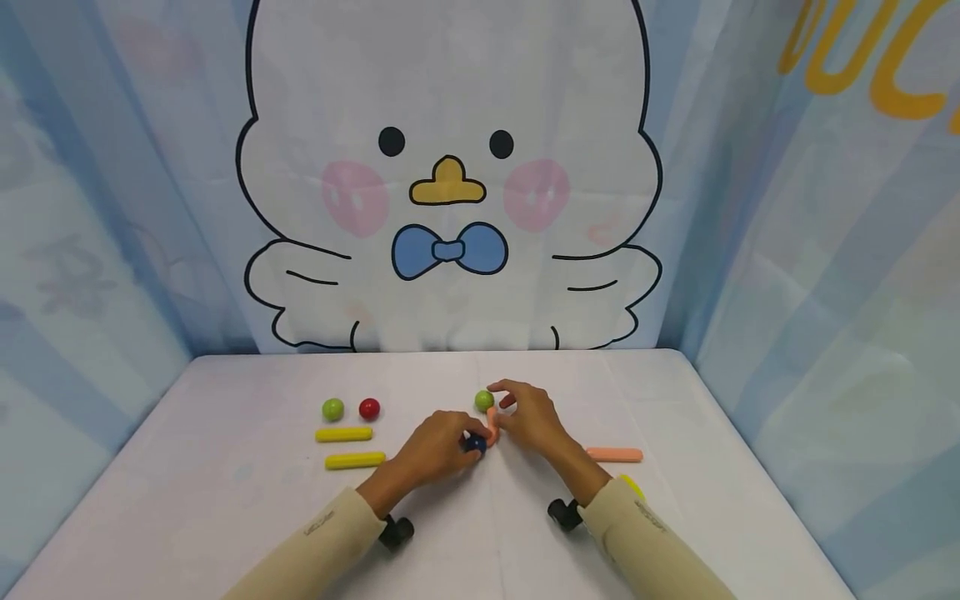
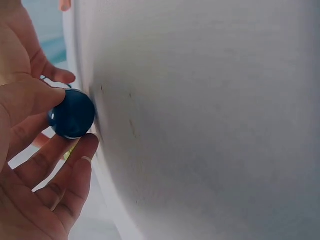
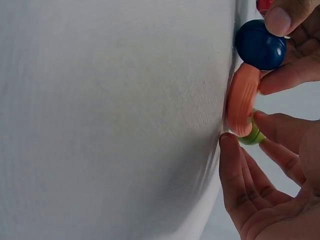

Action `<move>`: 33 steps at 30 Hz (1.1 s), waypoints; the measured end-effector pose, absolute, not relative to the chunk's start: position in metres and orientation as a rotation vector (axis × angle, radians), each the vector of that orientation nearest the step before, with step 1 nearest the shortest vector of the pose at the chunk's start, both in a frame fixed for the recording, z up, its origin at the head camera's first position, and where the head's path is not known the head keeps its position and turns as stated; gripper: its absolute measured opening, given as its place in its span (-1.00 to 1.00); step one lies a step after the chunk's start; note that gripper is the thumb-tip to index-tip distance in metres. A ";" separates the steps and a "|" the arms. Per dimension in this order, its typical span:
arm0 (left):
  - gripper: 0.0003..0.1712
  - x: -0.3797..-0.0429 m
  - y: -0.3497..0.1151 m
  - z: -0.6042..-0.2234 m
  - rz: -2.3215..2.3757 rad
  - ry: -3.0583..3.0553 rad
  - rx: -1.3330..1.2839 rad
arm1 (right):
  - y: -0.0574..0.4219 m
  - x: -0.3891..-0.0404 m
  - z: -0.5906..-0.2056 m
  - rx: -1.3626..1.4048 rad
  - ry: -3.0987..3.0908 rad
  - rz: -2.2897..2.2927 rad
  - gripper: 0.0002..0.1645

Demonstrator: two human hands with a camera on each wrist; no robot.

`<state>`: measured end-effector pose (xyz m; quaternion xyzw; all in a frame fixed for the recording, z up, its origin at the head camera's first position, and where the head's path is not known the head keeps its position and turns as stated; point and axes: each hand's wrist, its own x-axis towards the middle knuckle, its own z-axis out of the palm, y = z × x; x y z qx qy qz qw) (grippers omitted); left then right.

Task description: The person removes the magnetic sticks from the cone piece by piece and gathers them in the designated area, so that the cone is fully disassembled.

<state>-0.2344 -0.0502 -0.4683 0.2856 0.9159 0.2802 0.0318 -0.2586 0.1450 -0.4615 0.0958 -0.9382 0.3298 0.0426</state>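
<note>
**Blue ball and orange stick held together near the middle of the surface**

The blue ball (image 1: 475, 443) is pinched between the thumb and fingers (image 2: 60, 175) of the left hand (image 1: 438, 450), low over the white surface (image 1: 225, 500), a little towards the near edge from its middle. The orange stick (image 1: 492, 425) is gripped by the curled fingers (image 3: 240, 180) of the right hand (image 1: 528, 417), with one end against the ball and the other end reaching towards a green ball (image 1: 484, 400) just behind.

Towards the left edge, a second green ball (image 1: 333, 409) and a red ball (image 1: 369, 408) are seen side by side, with two yellow sticks (image 1: 344, 434) lying in front of them. Another orange stick (image 1: 614, 454) lies towards the right edge.

A likely risk can be judged: the smooth ball could slip from the light pinch and roll off across the surface, or the stick could be knocked against the loose green ball and set it rolling.
</note>
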 end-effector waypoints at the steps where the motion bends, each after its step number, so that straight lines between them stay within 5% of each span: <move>1: -0.65 -0.234 -0.050 -0.468 0.861 2.816 0.883 | 0.145 -0.259 -0.462 0.289 -2.876 1.005 -0.49; 33: -0.72 -0.225 -0.124 -0.420 0.760 2.948 0.791 | 0.139 -0.258 -0.463 0.296 -2.920 0.977 -0.49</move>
